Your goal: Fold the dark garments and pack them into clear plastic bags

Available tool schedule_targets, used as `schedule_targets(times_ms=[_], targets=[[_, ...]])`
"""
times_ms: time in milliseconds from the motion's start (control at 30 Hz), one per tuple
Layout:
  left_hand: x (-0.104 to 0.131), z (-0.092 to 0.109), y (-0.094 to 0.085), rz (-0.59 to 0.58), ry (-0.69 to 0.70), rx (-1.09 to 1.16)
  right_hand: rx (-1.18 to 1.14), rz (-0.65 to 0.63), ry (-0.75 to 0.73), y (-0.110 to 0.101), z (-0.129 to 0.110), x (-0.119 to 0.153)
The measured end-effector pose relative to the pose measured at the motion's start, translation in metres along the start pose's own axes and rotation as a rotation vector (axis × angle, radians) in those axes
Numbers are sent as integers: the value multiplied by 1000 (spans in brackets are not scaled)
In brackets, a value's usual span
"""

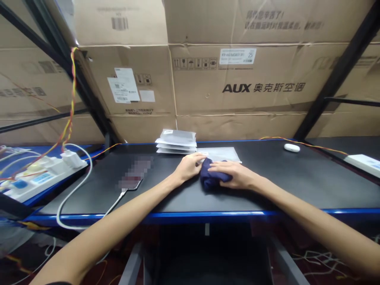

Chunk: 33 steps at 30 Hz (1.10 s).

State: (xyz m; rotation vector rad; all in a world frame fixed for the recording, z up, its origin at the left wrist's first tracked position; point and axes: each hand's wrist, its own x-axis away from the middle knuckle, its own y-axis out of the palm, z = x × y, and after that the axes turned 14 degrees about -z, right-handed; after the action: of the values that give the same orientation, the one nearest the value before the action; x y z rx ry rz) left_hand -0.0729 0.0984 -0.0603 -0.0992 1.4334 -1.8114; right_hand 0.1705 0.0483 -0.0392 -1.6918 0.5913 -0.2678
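A bundle of folded dark-blue cloth [209,179] rests on the dark tabletop in front of me. My right hand [237,174] is closed over its right side, fingers wrapped across the top. Just left of the cloth is my left hand [190,166], its fingers curled together at the near left corner of a flat, translucent plastic bag [224,153]. That bag lies behind the cloth, partly covered by it and by my hands. A stack of several similar packed bags [175,141] stands behind my left hand.
A phone [135,174] with a white charging cable [114,204] lies left. Farther left is a power strip [44,178] with plugs. A small white case [291,147] sits back right, near a white box-shaped object [365,164]. Large cardboard boxes [202,95] wall off the back.
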Motion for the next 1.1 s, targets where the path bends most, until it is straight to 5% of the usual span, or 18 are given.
schedule_targets(times_ms=[267,667,900,1100], targets=[[0,0,2,-14,-28,19,-127,-5,36,3,22,1],[-1,2,3,-157,-22,-203,75,10,500,3,24,-20],[0,4,2,-197,-23,-301,126,-180,457,-5,17,-29],[-1,4,1,-229,-34,-369,143,-179,655,-2,18,-52]])
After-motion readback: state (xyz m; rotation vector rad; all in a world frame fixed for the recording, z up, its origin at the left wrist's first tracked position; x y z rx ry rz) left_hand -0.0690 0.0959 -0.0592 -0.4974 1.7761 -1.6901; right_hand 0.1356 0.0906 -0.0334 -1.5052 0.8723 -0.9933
